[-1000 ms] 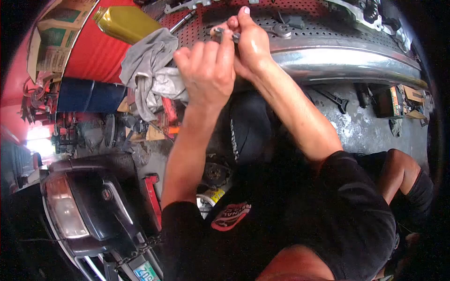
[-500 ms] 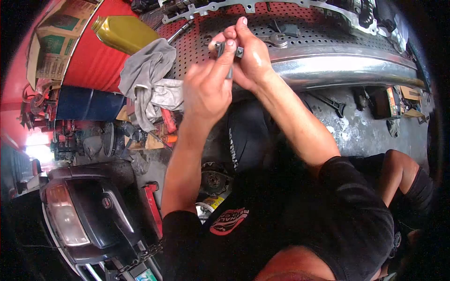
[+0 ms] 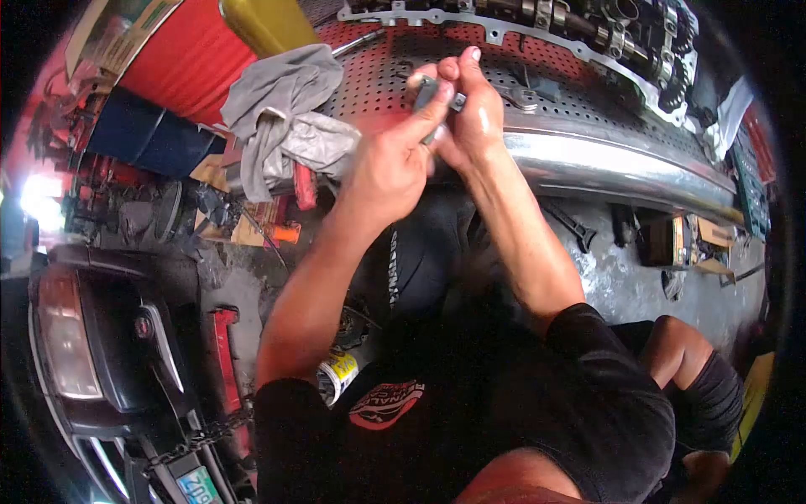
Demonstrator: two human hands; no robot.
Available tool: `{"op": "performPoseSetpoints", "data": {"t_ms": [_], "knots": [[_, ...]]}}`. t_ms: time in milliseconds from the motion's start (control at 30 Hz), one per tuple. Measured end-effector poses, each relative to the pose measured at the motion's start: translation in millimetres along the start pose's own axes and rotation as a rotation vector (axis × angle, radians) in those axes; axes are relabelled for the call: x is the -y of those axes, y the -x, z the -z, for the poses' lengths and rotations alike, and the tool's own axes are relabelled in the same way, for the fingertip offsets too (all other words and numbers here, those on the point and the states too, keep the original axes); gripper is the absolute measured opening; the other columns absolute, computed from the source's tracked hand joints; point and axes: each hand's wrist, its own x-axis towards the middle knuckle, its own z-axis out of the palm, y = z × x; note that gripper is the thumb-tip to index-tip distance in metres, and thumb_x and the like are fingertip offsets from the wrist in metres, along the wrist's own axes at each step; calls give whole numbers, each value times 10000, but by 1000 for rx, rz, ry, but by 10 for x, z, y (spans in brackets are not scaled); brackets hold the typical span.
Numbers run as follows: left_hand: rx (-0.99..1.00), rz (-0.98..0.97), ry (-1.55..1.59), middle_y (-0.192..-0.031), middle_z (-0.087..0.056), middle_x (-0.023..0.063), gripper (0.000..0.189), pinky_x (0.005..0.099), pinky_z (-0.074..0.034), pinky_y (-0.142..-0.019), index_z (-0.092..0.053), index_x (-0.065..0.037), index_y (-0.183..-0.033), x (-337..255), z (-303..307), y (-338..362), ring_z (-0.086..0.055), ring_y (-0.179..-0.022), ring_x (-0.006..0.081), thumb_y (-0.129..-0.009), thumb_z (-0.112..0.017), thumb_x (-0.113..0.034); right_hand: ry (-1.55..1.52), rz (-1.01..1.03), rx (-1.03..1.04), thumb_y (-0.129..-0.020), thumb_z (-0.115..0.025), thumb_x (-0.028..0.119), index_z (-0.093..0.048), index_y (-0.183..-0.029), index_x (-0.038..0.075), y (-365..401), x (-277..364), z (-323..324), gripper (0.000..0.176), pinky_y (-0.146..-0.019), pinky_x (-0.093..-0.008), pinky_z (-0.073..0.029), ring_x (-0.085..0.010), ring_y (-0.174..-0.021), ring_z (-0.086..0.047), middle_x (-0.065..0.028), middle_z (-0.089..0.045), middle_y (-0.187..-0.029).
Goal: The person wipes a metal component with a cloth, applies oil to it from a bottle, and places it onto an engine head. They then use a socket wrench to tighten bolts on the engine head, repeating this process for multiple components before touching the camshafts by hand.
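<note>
- Gripping a small grey metal piece, the left hand is holding a tight curl with its thumb pressing on top; fingers are hiding too much to tell what part it is.
- Right hand is cupping the same spot, half curled, thumb sticking up. Can't tell how much of the grip it's doing.
- That piece is hanging in both hands above the front part of the perforated metal bench top.
- A wrench is lying on the bench top, just right of the hands.
- A cylinder head is taking up the bench top's far right side.
- A grey rag is slumping at the bench top's left end, and a gold jug is sitting just beyond that end.
</note>
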Motion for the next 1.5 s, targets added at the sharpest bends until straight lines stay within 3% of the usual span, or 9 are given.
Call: {"op": "performPoseSetpoints", "data": {"t_ms": [133, 267, 367, 533, 767, 933, 1033, 1300, 1500], "knots": [[299, 366, 1043, -710, -611, 163, 475, 240, -447, -471, -321, -130, -1492, 33, 76, 113, -589, -577, 199, -1042, -411, -252, 43, -22, -6, -1029, -326, 477, -450, -795, 100, 133, 57, -39, 461, -728, -369, -469, -232, -704, -546, -136, -597, -761], [-117, -329, -479, -727, -569, 139, 492, 371, -461, -602, -574, -74, -1313, -139, 86, 160, -543, -604, 305, -833, -668, -120, 66, -16, -60, -1030, -343, 465, -465, -780, 98, 308, 191, -185, 460, -690, -363, -468, -236, -734, -567, -116, -580, -742], [-480, -604, -398, -734, -551, 139, 391, 359, -452, -624, -651, -28, -1182, -240, 245, 143, -489, -627, 285, -792, -676, -2, 37, 13, -91, -1033, -350, 447, -474, -774, 95, 248, 163, -162, 454, -653, -345, -459, -238, -736, -571, -116, -577, -746], [-504, -414, -108, -843, -638, 166, 193, 308, -479, -635, -650, 12, -1024, -102, 217, 169, -606, -716, 244, -835, -684, -11, 99, -87, 21, -1028, -397, 418, -507, -849, 69, 239, 100, -110, 407, -656, -310, -438, -208, -713, -569, -120, -601, -790], [-307, 257, 1124, -761, -648, 161, 159, 264, -462, -493, -504, -46, -994, 97, 265, 435, -603, -558, 184, -992, -537, -202, 782, -52, 356, -954, -606, 221, -535, -1227, -6, 640, 206, -144, 362, -746, -273, -470, -124, -766, -588, -40, -627, -820], [-322, 290, 856, -666, -599, 67, 210, 247, -416, -444, -546, -55, -914, 123, 183, 523, -543, -497, 130, -994, -545, -249, 816, -136, 450, -916, -665, 179, -624, -1053, 10, 735, 59, -162, 221, -679, -257, -466, -96, -711, -571, -10, -624, -768], [-368, 201, -3, -703, -605, 50, 219, 244, -426, -501, -568, -37, -914, 183, 209, 583, -543, -560, 96, -978, -576, -246, 1179, -3, 369, -903, -686, 201, -647, -922, 21, 710, 13, -56, 185, -614, -252, -445, -74, -656, -543, 8, -615, -708], [-483, 238, 840, -758, -630, 28, 108, 215, -439, -509, -601, -26, -893, 168, 174, 594, -545, -575, 66, -868, -701, -56, 1165, 34, 264, -902, -685, 220, -646, -818, 30, 871, 15, -163, 211, -539, -249, -398, -54, -609, -490, 19, -593, -660], [-340, 253, 703, -810, -634, 38, 137, 214, -463, -544, -588, -18, -998, 183, 235, 621, -575, -640, 74, -885, -665, -28, 1356, -109, 310, -899, -687, 255, -640, -721, 35, 851, 193, -144, 287, -529, -244, -373, -48, -609, -475, 35, -572, -621]]}}
